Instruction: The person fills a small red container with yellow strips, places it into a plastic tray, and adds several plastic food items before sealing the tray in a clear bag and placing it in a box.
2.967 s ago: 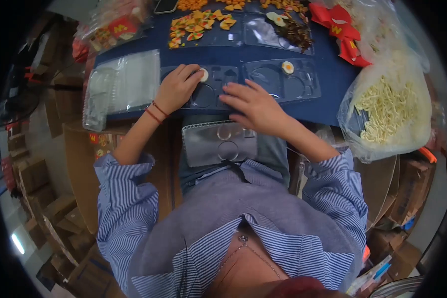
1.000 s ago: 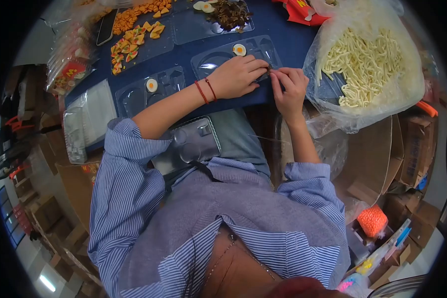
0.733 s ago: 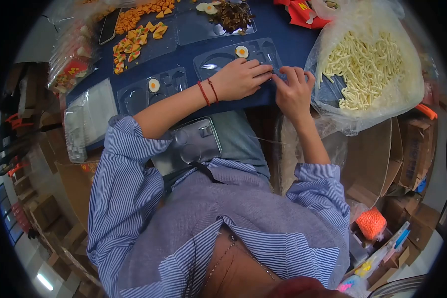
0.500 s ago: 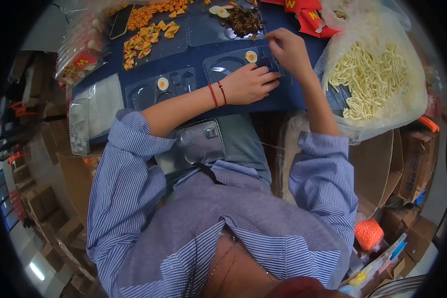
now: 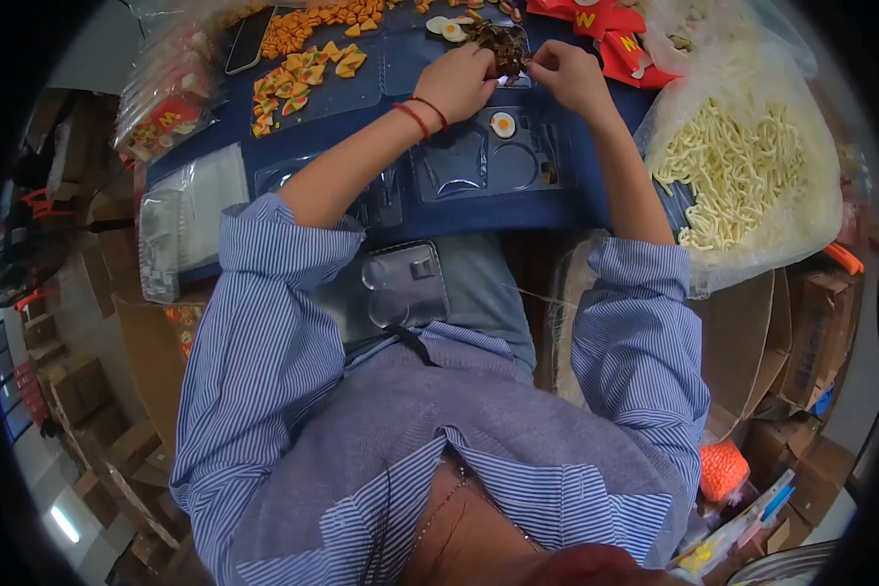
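Note:
At the far side of the table lies a pile of dark brown, leaf-like pieces (image 5: pixel 506 45). My left hand (image 5: pixel 459 82) is at the pile's near left side, fingers curled together; whatever they grip is hidden. On the pile's right, my right hand (image 5: pixel 570 80) has thumb and forefinger pinched together, and anything between them is too small to name. Nearer me is a clear moulded plastic tray (image 5: pixel 456 161) holding a toy egg half (image 5: pixel 502 124). A few small brown bits (image 5: pixel 549 174) show in its right compartment. White egg pieces (image 5: pixel 446 27) lie left of the pile.
Yellow-and-red triangular pieces (image 5: pixel 293 83) and orange pieces (image 5: pixel 288 32) lie left, near a phone (image 5: pixel 250 41). Red boxes (image 5: pixel 627 57) stand behind right. A plastic bag of cream noodle-like strands (image 5: pixel 742 166) is at right. Another clear tray (image 5: pixel 422 283) rests on my lap.
My left hand has moved from the clear tray up to the brown pile, uncovering the tray's right compartment. My right hand has stayed beside the pile, its fingers now pinched.

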Demonstrator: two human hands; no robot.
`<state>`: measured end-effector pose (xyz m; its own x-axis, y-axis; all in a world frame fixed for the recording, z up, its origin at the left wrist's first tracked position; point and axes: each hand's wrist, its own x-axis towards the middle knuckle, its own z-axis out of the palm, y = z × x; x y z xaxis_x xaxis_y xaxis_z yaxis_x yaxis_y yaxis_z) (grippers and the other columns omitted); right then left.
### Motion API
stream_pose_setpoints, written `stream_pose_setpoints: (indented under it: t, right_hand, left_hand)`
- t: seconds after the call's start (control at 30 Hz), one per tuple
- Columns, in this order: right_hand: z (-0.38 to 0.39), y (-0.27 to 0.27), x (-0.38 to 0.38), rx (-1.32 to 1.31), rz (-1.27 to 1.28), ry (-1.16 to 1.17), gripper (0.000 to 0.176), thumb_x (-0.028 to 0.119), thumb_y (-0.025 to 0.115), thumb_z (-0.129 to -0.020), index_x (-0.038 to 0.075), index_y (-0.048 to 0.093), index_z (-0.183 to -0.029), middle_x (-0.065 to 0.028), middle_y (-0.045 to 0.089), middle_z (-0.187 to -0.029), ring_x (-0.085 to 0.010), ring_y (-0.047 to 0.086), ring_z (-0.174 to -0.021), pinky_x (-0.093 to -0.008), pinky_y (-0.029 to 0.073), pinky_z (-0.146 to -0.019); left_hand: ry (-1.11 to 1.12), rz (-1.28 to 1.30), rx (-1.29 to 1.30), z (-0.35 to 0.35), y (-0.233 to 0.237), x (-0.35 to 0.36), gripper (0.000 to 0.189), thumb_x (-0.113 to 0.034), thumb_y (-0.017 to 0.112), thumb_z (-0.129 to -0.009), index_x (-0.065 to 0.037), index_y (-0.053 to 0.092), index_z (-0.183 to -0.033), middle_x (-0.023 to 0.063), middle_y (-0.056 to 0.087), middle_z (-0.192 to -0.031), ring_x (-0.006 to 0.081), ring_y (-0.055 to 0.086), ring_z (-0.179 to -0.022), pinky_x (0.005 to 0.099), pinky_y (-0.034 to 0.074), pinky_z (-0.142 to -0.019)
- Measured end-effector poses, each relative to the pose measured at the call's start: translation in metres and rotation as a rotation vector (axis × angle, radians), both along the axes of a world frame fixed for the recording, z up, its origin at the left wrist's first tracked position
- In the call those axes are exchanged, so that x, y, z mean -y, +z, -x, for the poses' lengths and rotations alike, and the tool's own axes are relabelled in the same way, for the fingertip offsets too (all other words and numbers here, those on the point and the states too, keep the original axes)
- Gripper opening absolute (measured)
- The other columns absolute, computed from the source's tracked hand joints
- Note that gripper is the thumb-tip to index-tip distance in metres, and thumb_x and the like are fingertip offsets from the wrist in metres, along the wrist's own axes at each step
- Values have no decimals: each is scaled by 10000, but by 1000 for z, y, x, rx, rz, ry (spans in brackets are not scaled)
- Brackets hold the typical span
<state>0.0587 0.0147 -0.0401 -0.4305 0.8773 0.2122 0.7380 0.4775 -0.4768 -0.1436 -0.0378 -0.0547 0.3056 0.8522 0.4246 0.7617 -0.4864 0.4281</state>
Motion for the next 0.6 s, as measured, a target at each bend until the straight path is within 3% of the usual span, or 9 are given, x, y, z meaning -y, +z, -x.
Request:
stream_pose_setpoints:
  t: [0.07,0.2,0.27,0.4,0.47,0.6]
  right_hand:
    - [1,-6,-6,-318,196,31,177,132,667,-852,21,681,-990,-71,703,-815,-136,662,-750,-282,523,-695]
    - [-1,-17,-12,-476,310,105,199,91,638,-870,15,689,-1046,-47,693,-824,-89,634,-741,-251,513,-693]
    - [-6,-7,-12,-279,265,97,242,106,636,-874,16,690,-1092,-41,689,-850,-90,628,-766,-236,495,-695]
    - [-36,49,19,-196,265,176,221,114,633,-878,27,706,-1068,-20,682,-879,-82,615,-798,-224,476,-698]
    - [-56,81,44,-344,514,262,204,119,624,-894,16,700,-1052,-23,672,-894,-84,603,-817,-227,469,-700]
    - [-70,90,58,-521,557,294,189,115,607,-915,11,691,-1048,-37,672,-890,-92,616,-749,-242,491,-674]
  left_hand:
    - [84,196,-150,3,-6,-13,144,-182,642,-832,-73,641,-926,118,627,-990,303,634,-924,413,533,-754]
    - [67,178,-173,8,-3,-24,155,-199,660,-831,-69,659,-915,122,667,-963,301,658,-892,400,541,-766]
    - [94,227,42,22,-1,-25,190,-211,670,-824,-65,677,-945,119,698,-919,289,676,-810,381,547,-746]
    - [176,372,268,44,1,-19,210,-204,656,-846,-57,674,-994,96,714,-901,220,681,-735,329,551,-711]
    - [88,657,604,48,8,-10,221,-197,651,-871,-50,660,-1036,59,708,-891,135,658,-732,274,542,-704]
    - [47,898,751,24,21,0,234,-207,620,-929,-45,623,-1097,44,677,-954,108,615,-782,253,532,-728]
